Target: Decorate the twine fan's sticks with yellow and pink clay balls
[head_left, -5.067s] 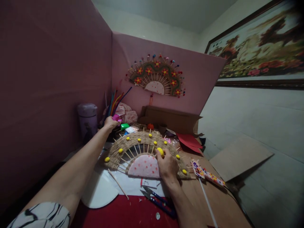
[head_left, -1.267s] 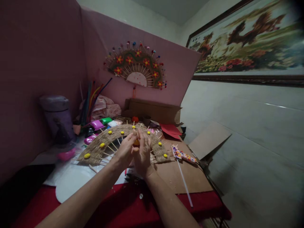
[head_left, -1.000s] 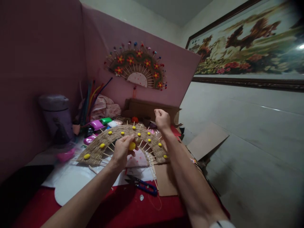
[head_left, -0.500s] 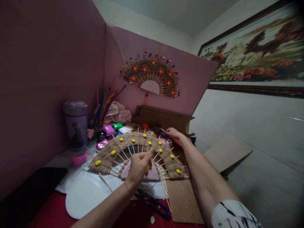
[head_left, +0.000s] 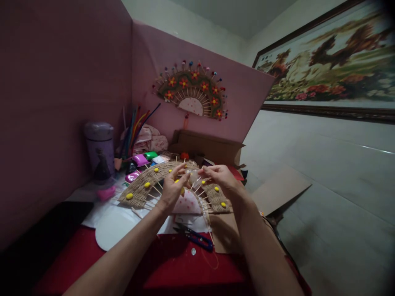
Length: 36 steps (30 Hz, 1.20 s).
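Observation:
My left hand (head_left: 172, 188) is over the middle of a half-round fan (head_left: 137, 190) woven of brown cord on thin sticks. A lump of yellow clay (head_left: 182, 191) shows in its curled fingers, partly hidden by them. Opposite, my right hand (head_left: 222, 176) pinches a small clear plastic bag (head_left: 195, 177) between thumb and fingers, and the bag reaches across toward my left fingertips. Small yellow dots (head_left: 147, 185) are spaced along the woven band. At the fan's centre is a pale half-circle with pink spots (head_left: 188, 202).
Blue-handled thread snips (head_left: 199, 239) lie in front of the fan. A white disc (head_left: 111, 230) is at the left, brown cardboard (head_left: 225, 233) at the right. Behind stand a purple tumbler (head_left: 99, 150), clay packets (head_left: 140, 159) and a finished fan (head_left: 193, 92) on a pink panel.
My right hand has come back from the rear right to the fan's middle with the clear plastic bag. My left hand has moved up and slightly left to meet it.

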Tool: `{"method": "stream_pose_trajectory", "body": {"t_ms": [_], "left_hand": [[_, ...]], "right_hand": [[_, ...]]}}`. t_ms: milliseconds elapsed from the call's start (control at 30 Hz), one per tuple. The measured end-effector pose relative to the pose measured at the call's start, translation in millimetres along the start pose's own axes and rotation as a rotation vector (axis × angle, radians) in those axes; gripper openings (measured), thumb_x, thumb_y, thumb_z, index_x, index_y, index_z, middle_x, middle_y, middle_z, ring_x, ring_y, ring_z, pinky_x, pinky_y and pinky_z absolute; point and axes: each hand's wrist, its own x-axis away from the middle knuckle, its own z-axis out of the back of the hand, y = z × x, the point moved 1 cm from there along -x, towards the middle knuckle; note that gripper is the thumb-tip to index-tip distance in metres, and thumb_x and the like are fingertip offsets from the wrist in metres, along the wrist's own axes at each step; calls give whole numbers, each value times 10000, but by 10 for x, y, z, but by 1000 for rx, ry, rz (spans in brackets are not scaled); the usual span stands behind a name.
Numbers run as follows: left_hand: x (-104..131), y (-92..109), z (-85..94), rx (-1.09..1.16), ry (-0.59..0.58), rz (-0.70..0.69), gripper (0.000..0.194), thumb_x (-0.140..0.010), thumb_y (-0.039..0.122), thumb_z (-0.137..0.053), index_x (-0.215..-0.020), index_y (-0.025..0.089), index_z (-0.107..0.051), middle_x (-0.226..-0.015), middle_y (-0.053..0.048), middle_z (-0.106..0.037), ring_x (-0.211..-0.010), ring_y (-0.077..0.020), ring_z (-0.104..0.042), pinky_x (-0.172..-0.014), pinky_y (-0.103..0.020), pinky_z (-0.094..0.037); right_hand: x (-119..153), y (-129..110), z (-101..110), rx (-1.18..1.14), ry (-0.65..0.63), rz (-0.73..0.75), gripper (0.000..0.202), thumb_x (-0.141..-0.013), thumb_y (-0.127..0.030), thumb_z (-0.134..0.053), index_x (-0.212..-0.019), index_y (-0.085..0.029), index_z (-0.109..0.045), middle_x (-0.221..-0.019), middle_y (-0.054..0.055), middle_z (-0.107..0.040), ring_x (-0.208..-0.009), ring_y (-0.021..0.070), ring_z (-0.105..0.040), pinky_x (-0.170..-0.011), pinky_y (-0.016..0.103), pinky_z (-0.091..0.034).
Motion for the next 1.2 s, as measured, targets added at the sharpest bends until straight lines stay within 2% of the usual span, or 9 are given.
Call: {"method": "stream_pose_trajectory", "body": {"t_ms": [100,200,267,433,600,767,933,1067,1200], "left_hand": [[-33,-18,52,27,9,46,403,-671,404,-707,-927,102,-628,-560,-6,-593,-430,-109,-534,-334,-186,-346],[-77,-37,101,68,103,13,376,-624,373,-733,-864,108,-617,-595,-13,-612,-464,-130,-569,-337,-195,-370],[-100,-36,115,69,125,-22,365,-615,350,-732,-864,109,-619,-615,-13,-616,-493,-144,-591,-343,-204,-391],[-80,-11,97,-18,150,-91,279,-631,288,-702,-840,115,-639,-606,-10,-621,-479,-124,-568,-367,-207,-419],[-39,-38,77,-96,147,-132,229,-675,243,-651,-876,132,-650,-645,-6,-641,-457,-97,-537,-397,-207,-435],[-39,-74,85,-118,156,-119,231,-682,244,-637,-885,133,-648,-657,2,-631,-451,-91,-526,-405,-212,-440],[-25,-82,72,-90,137,-95,205,-650,211,-630,-839,139,-660,-714,-22,-644,-600,-145,-613,-407,-200,-447],[-5,-71,54,-70,88,-46,251,-629,205,-641,-867,132,-669,-718,-29,-647,-597,-142,-608,-401,-191,-434],[-9,-45,71,3,87,-15,380,-682,300,-652,-1027,142,-625,-723,-21,-646,-567,-139,-611,-391,-192,-411]], "right_hand": [[40,148,-202,-207,99,28,400,-597,-499,-766,-767,-140,-719,-724,50,-676,-598,109,-588,-541,224,-456],[14,296,-310,-434,195,30,427,-573,-459,-798,-880,-185,-681,-776,17,-673,-612,100,-609,-541,208,-465],[-4,385,-358,-474,239,19,420,-573,-475,-791,-835,-172,-666,-745,14,-663,-586,94,-599,-512,197,-449],[-13,529,-442,-442,249,116,306,-644,-437,-731,-696,-152,-634,-537,-35,-563,-466,67,-483,-476,197,-401],[18,581,-461,-468,264,99,235,-636,-337,-704,-779,-157,-656,-514,-41,-563,-442,73,-468,-440,193,-369],[50,605,-468,-465,217,112,217,-662,-352,-670,-723,-145,-649,-492,-28,-562,-423,73,-466,-417,190,-356],[71,607,-461,-348,265,177,213,-696,-348,-657,-769,-148,-669,-502,-38,-547,-435,73,-457,-431,196,-363],[76,613,-453,-247,242,214,172,-688,-312,-655,-762,-158,-677,-503,-49,-529,-423,66,-420,-414,193,-332],[87,633,-436,-140,354,270,114,-680,-237,-621,-759,-178,-678,-538,-48,-561,-417,65,-429,-395,186,-316]]}}
